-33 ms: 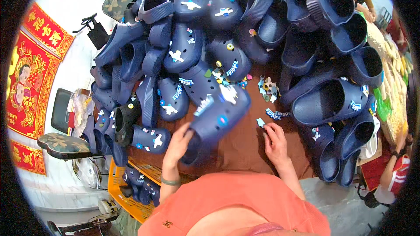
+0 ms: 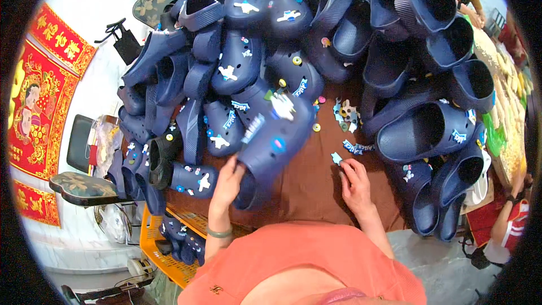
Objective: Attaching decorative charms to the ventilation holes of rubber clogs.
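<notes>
Held clog: a navy clog (image 2: 268,161) is left of my middle, raised at the far side of my left hand (image 2: 227,183); it is a little blurred.
Long axis: it runs slantwise, with the heel near and left, and the rounded toe far and right. The decorated upper faces me.
Left hand: my fingers are closed on the edge of the clog at its near left part, around the opening; the toe is free.
Right hand: my right hand (image 2: 357,189) is low over the brown cloth (image 2: 313,192), fingers half curled, thumb close to the index finger.
Light blue charm: this small charm (image 2: 336,158) is just at my right fingertips, on their far left side. I cannot tell if it is pinched or only touched.
Clog to charm: the charm is to the right of the clog, with bare cloth showing between; the toe is farther away than the charm.
Nearer hand: for the charm it is the right, for the heel it is the left.
Other charms: banner charms (image 2: 357,147) lie just right of the blue one, and a small heap (image 2: 346,114) lies beyond.
</notes>
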A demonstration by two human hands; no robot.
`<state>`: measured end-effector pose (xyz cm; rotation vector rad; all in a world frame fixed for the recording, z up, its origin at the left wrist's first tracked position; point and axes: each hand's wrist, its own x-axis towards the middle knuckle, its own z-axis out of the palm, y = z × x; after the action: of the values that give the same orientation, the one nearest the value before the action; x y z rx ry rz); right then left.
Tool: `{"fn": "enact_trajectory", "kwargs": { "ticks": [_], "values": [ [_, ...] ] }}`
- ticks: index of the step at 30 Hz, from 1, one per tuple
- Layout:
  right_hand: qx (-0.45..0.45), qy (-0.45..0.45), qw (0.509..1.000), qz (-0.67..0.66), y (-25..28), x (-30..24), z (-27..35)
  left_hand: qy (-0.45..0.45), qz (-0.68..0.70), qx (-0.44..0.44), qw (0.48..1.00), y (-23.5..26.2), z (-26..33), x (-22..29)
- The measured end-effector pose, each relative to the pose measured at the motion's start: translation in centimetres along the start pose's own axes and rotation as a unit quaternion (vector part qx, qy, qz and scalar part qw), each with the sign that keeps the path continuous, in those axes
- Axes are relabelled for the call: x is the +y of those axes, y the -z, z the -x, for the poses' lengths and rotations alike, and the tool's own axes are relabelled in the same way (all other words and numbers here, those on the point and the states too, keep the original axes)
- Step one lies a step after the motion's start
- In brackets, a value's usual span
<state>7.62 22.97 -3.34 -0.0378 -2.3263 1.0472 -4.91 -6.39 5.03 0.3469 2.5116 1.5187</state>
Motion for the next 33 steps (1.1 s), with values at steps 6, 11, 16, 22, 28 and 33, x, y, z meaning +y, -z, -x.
{"fn": "enact_trajectory", "kwargs": {
  "ticks": [6, 11, 16, 22, 28, 33],
  "values": [
    [-0.021, 0.01, 1.0, -0.01, -0.3, -0.3, 0.3, -0.12, 0.146, 0.104, 0.976, -0.3, -6.8, 7.0],
    [-0.041, 0.017, 0.999, 0.003, -0.1, -0.1, 0.8, -0.149, 0.195, 0.04, 0.969, -1.5, -15.8, 14.4],
    [-0.055, 0.007, 0.998, 0.028, 0.4, -0.2, 1.2, -0.203, 0.224, -0.013, 0.953, -4.5, -27.6, 19.3],
    [-0.078, 0.002, 0.996, 0.032, 0.7, 0.3, 1.0, -0.307, 0.14, 0.121, 0.933, -7.7, -37.6, 19.2],
    [-0.126, 0.008, 0.991, 0.035, -0.5, 1.0, 1.0, -0.27, -0.169, 0.173, 0.932, -8.0, -32.9, 20.5],
    [-0.108, -0.022, 0.993, 0.046, -0.2, 1.7, 2.2, -0.293, -0.064, 0.213, 0.93, -9.4, -33.3, 19.8]
  ]
}}
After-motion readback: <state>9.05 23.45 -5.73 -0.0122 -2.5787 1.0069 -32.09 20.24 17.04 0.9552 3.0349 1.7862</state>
